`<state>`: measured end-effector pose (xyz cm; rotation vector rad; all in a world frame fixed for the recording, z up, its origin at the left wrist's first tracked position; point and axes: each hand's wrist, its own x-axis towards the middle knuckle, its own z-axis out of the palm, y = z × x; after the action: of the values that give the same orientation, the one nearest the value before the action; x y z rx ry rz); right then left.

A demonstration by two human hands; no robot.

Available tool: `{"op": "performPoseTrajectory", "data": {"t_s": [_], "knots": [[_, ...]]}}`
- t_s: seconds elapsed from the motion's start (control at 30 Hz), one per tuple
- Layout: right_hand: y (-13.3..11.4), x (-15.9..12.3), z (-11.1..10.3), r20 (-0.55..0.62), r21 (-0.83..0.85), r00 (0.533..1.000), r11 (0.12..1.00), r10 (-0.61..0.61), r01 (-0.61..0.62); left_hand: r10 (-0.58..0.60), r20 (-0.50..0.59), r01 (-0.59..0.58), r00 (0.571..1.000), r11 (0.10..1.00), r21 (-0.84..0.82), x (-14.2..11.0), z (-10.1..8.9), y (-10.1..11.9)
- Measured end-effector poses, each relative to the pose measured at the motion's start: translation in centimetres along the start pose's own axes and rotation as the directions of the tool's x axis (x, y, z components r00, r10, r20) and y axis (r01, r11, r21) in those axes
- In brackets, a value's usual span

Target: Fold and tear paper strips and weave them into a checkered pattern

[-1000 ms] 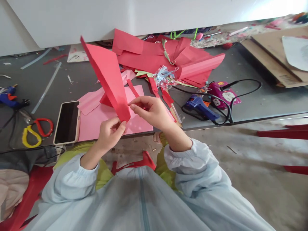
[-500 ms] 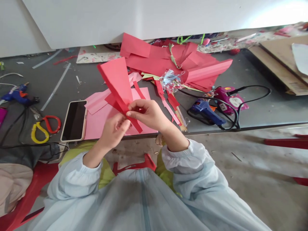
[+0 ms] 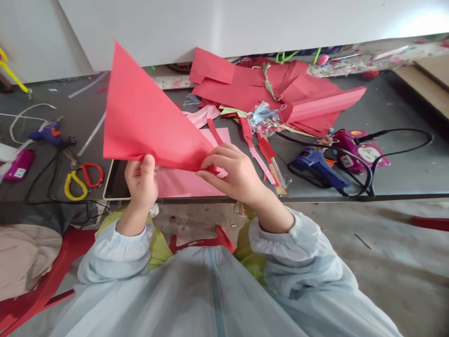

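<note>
A sheet of red paper, roughly a triangle, is raised above the front of the table. My left hand grips its lower edge, thumb on the near face and the other fingers partly hidden behind. At the paper's right corner, my right hand pinches it between thumb and fingers. Under and behind it lies pink paper at the table edge. A phone shows only in part beneath the paper, and scissors with one yellow and one red handle lie left of my left hand.
Red paper sheets are heaped at the back, with a blue tassel in front. Paper strips lie right of my right hand. Further right are a blue glue gun, a purple box and black cables. Another glue gun lies left.
The red paper, narrow and folded before, is now spread into a wide triangle. My left hand has moved left along its lower edge, and my right hand has shifted right. The view has turned slightly left.
</note>
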<state>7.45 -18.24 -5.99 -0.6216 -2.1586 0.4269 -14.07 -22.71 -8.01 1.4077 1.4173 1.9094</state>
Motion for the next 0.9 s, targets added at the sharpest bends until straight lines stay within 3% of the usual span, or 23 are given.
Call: {"op": "performPoseTrajectory", "data": {"t_s": [0.1, 0.23, 0.33, 0.37, 0.43, 0.47, 0.5, 0.57, 0.6, 0.63, 0.7, 0.77, 0.9], "knots": [[0.5, -0.2, -0.8, -0.090, -0.104, 0.995, 0.994, -0.041, 0.032, -0.036, -0.060, 0.024, 0.998, 0.982, -0.187, -0.3, 0.6, 0.4], [2.0, -0.8, -2.1, -0.119, -0.208, 0.991, 0.978, -0.054, 0.029, -0.260, 0.094, 0.271, 0.961, 0.954, -0.130, -1.4, 0.5, 1.1], [3.2, -1.8, -2.9, -0.013, -0.250, 1.000, 0.968, -0.014, 0.010, -0.491, 0.318, 0.509, 0.811, 0.860, 0.030, -2.3, -0.2, 2.0], [3.6, -2.1, -3.0, 0.034, -0.249, 0.999, 0.968, 0.010, -0.001, -0.556, 0.386, 0.566, 0.736, 0.819, 0.099, -2.6, -0.5, 2.3], [4.3, -2.8, -3.0, 0.125, -0.235, 0.990, 0.971, 0.059, -0.028, -0.611, 0.504, 0.574, 0.611, 0.780, 0.249, -3.2, -1.2, 2.8], [4.5, -3.1, -3.0, 0.170, -0.227, 0.982, 0.973, 0.082, -0.042, -0.595, 0.575, 0.516, 0.562, 0.795, 0.319, -3.6, -1.4, 3.0], [4.7, -3.3, -3.0, 0.214, -0.221, 0.971, 0.974, 0.107, -0.058, -0.553, 0.608, 0.413, 0.570, 0.832, 0.369, -3.9, -1.6, 3.1], [4.8, -3.7, -3.0, 0.294, -0.219, 0.943, 0.972, 0.153, -0.089, -0.297, 0.666, 0.025, 0.684, 0.923, 0.385, -4.8, -1.8, 3.1], [4.8, -3.8, -3.0, 0.326, -0.221, 0.929, 0.970, 0.174, -0.104, -0.092, 0.668, -0.228, 0.738, 0.898, 0.376, -5.3, -1.8, 3.0], [4.8, -3.8, -3.1, 0.349, -0.225, 0.917, 0.967, 0.191, -0.116, 0.096, 0.683, -0.454, 0.724, 0.812, 0.368, -5.8, -1.7, 2.9], [4.7, -3.8, -3.2, 0.377, -0.231, 0.900, 0.963, 0.217, -0.135, 0.322, 0.727, -0.744, 0.607, 0.552, 0.377, -6.8, -1.3, 2.5], [4.5, -3.7, -3.3, 0.392, -0.237, 0.888, 0.959, 0.240, -0.155, 0.329, 0.778, -0.830, 0.536, 0.373, 0.414, -7.6, -0.9, 2.1], [4.1, -3.4, -3.4, 0.399, -0.275, 0.873, 0.945, 0.281, -0.179, 0.237, 0.786, -0.810, 0.571, 0.319, 0.492, -9.0, -0.3, 1.4]]}}
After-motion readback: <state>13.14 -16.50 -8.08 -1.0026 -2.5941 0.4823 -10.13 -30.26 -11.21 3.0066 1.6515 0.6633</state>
